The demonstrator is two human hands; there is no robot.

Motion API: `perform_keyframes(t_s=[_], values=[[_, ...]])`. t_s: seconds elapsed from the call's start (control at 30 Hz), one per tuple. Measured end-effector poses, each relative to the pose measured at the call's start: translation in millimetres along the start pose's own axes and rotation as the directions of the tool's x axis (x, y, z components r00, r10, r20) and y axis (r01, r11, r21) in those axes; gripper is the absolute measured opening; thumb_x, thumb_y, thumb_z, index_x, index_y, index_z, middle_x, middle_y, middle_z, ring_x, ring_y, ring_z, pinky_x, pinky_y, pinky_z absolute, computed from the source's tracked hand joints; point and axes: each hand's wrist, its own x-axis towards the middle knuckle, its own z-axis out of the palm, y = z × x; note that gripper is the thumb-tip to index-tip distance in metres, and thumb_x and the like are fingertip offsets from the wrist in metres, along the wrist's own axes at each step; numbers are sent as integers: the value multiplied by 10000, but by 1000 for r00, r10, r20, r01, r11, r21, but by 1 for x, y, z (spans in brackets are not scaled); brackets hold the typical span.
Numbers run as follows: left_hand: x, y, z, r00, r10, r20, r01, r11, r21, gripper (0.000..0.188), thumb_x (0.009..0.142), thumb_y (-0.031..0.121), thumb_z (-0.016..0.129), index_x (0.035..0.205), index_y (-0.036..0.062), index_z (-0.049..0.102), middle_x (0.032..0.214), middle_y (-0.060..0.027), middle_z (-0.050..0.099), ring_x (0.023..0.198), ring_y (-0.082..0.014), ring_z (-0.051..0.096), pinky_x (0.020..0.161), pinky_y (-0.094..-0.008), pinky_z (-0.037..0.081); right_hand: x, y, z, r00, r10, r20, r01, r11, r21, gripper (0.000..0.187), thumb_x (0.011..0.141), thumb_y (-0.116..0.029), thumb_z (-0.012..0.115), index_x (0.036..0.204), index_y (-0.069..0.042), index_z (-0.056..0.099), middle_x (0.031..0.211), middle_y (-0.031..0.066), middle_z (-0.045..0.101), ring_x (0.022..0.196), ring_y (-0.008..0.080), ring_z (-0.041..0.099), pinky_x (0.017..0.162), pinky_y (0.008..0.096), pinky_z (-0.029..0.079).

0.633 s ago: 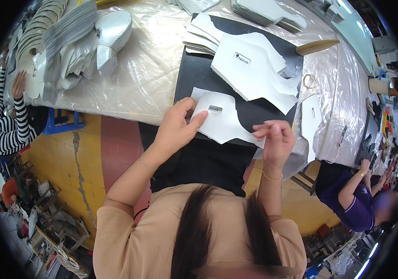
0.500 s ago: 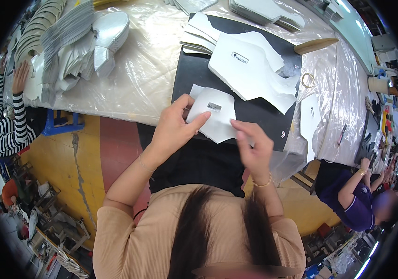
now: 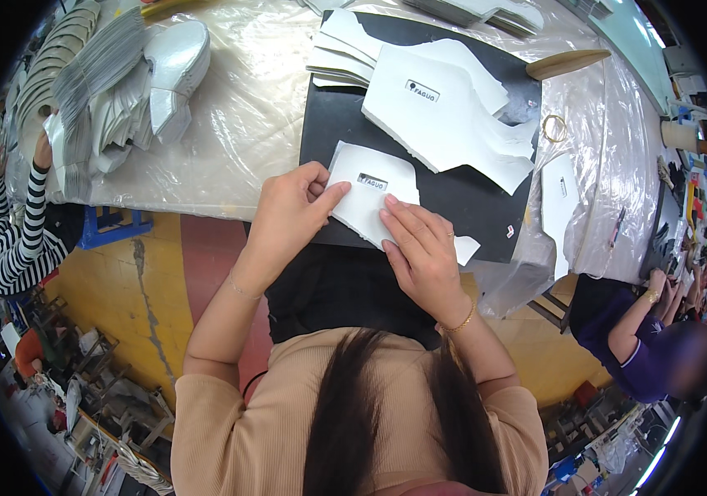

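Note:
A white shoe-upper piece (image 3: 370, 165) with a small dark printed label lies at the near edge of a black board (image 3: 333, 124). My left hand (image 3: 287, 211) pinches its left edge between thumb and fingers. Across its lower right part rest the stretched fingers of my right hand (image 3: 424, 252), which covers some of the piece; a pointed white tip shows beyond that hand. Just past it, more white upper pieces (image 3: 428, 124) lie overlapped on the board, the top one with a similar label.
A pointed wooden tool (image 3: 568, 64) lies at the board's far right corner, near a roll of tape (image 3: 554, 128). A single white piece (image 3: 558, 207) rests on the plastic-covered table. Stacked pieces (image 3: 114, 99) stand at far left. Co-workers are at both sides.
The white piece has gone from tilted up in my hands to flatter on the board. My right hand has moved left onto it, its fingers straightened.

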Motion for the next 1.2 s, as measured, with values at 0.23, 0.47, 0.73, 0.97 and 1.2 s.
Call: perform_keyframes(t_s=[0.23, 0.47, 0.73, 0.97, 1.2], values=[[2, -1, -2, 1000, -5, 24, 4, 999, 34, 233, 907, 168, 718, 825, -32, 631, 662, -32, 627, 538, -52, 576, 472, -203, 449, 0, 0, 0, 997, 11, 78, -7, 999, -51, 494, 800, -79, 726, 1280, -46, 616, 1376, 60, 579, 1151, 234, 563, 947, 388, 411], [2, -3, -3, 999, -8, 47, 7, 1000, 29, 222, 903, 151, 723, 826, -38, 633, 668, -39, 635, 550, -54, 588, 494, -201, 475, 1, -1, -1, 994, 20, 108, -8, 994, -105, 552, 798, -113, 737, 1326, -59, 583, 1414, 58, 547, 1132, 205, 561, 929, 357, 385], [2, 0, -9, 996, -5, 92, 2, 1000, 24, 239, 900, 167, 709, 818, -47, 638, 640, -96, 645, 546, -122, 632, 516, -253, 474, 3, -2, 0, 993, 73, 93, -66, 995, -75, 617, 792, -141, 749, 1366, -49, 541, 1458, 66, 496, 1096, 209, 557, 929, 351, 383], [4, 4, -10, 994, 21, 103, -35, 990, 139, 231, 902, 159, 715, 826, -48, 645, 652, -64, 652, 548, -72, 615, 489, -210, 479, 4, -4, 2, 989, 110, 102, -98, 988, -117, 636, 788, -174, 764, 1371, -60, 537, 1441, 43, 503, 1088, 208, 540, 931, 350, 385], [5, 1, -8, 994, 61, 94, -77, 981, 180, 225, 900, 153, 712, 824, -48, 646, 644, -62, 648, 536, -70, 609, 482, -211, 475, 6, -5, 3, 990, 114, 86, -102, 986, -133, 646, 783, -201, 774, 1368, -61, 540, 1414, 40, 514, 1087, 208, 532, 922, 351, 383]])
